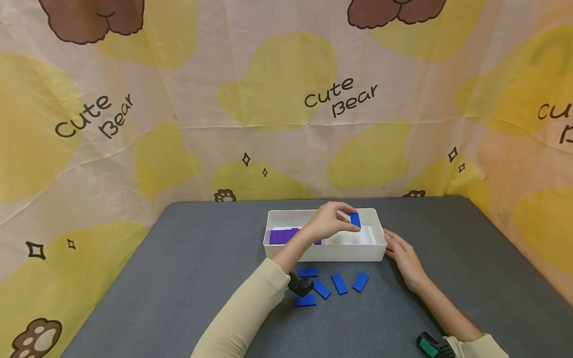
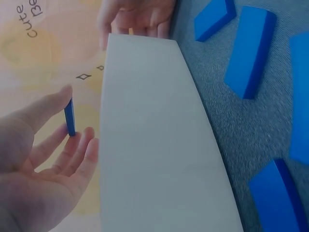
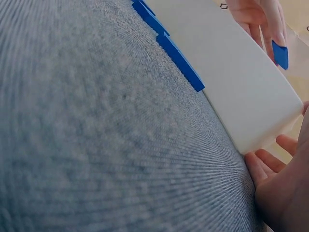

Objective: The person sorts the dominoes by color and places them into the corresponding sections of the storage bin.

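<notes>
- Printed cloth [image 1: 277,79] hangs behind the white box, its pale ground splashed with yellow patches, "Cute Bear" lettering, paw prints and small stars.
- Grey tabletop [image 1: 210,238] spreads beneath the box and to every side of it.
- Long, open-topped white box [image 1: 340,253] sits upright on the table, its long side facing the person.
- Cream sleeves [image 1: 246,308] cover the person's arms on the near side of the box; the left forearm reaches across its front wall.
- Left hand [image 1: 333,219], partly closed, pinches one blue block [image 1: 355,220] between thumb and fingertips over the right half of the box.
- Right hand [image 1: 405,258], fingers loosely extended and gripping nothing, touches the right end of the box.
- Black wrist devices, one [image 1: 301,285] just in front of the box and another [image 1: 431,346] farther toward the person, are worn on both arms.
- Purple blocks [image 1: 283,236] line up side by side inside the box's left half, partly hidden by the forearm.
- Five loose blue blocks [image 1: 339,284] lie scattered at differing angles on the table before the box.
</notes>
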The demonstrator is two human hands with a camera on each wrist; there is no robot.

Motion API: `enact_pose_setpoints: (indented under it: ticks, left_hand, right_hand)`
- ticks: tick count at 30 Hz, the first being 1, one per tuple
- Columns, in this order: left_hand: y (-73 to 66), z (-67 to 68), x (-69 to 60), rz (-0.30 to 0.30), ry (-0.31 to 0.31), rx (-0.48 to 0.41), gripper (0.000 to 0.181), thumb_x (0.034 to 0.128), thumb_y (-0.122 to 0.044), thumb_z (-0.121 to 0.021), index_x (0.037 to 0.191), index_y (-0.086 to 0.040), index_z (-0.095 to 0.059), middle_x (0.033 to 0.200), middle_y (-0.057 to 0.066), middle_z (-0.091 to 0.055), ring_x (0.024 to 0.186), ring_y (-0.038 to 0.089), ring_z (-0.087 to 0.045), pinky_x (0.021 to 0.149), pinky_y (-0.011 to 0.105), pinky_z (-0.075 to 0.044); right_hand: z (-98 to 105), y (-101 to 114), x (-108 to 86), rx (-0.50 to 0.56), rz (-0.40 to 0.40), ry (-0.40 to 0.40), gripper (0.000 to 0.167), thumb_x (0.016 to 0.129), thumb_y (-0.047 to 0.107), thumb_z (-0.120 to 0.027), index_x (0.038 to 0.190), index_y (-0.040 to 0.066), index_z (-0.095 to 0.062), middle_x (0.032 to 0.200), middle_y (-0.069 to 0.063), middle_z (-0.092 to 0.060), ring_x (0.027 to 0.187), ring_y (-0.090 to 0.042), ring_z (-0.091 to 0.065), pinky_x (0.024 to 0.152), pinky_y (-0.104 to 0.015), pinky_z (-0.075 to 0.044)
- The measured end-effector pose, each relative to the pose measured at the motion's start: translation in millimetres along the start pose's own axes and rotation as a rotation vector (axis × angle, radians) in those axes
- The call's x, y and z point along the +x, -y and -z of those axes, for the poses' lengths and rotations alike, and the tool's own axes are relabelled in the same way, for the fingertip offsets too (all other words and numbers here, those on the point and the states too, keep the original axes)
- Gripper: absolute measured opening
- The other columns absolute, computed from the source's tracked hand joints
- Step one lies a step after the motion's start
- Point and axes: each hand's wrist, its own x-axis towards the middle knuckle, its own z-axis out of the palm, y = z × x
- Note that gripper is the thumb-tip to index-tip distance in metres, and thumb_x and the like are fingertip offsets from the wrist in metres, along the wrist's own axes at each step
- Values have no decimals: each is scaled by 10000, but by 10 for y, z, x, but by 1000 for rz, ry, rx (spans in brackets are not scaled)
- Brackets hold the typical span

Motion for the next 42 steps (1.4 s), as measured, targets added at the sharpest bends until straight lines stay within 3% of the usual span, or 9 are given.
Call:
enact_pose_setpoints:
  ticks: [7, 20, 34, 42]
  left_hand:
    - [6, -154, 132, 54, -8, -40, 463, 869, -151, -874, 1293, -31, -730, 1287, 110, -727, 984, 175, -749, 787, 235, -559]
    - [-19, -369, 394, 56, -10, 110, 446, 819, -158, -916, 1215, -17, -764, 1190, 97, -782, 961, 148, -734, 778, 163, -516]
    - [-11, -510, 477, 78, 25, 266, 464, 816, -193, -925, 1231, -46, -779, 1212, 73, -776, 1087, 164, -695, 877, 180, -533]
    - [33, -596, 507, 88, 23, 311, 413, 817, -152, -921, 1179, -9, -783, 1132, 88, -785, 976, 143, -682, 807, 167, -522]
  right_hand:
    - [29, -1, -18, -21, -7, -6, 634, 1165, 350, -321, 1600, -111, -309, 1608, -354, -373, 1020, 157, -531, 889, -46, -450]
    - [56, -7, -20, -17, -10, 0, 621, 1170, 334, -309, 1596, -118, -306, 1607, -362, -366, 999, 185, -527, 890, -44, -450]
    - [12, -11, 12, -27, -10, -6, 600, 1171, 312, -321, 1599, -109, -315, 1599, -354, -392, 1025, 181, -523, 900, -48, -450]
    - [-17, -10, 25, -19, -4, -10, 593, 1170, 304, -327, 1596, -108, -324, 1593, -357, -400, 1032, 175, -521, 899, -45, -451]
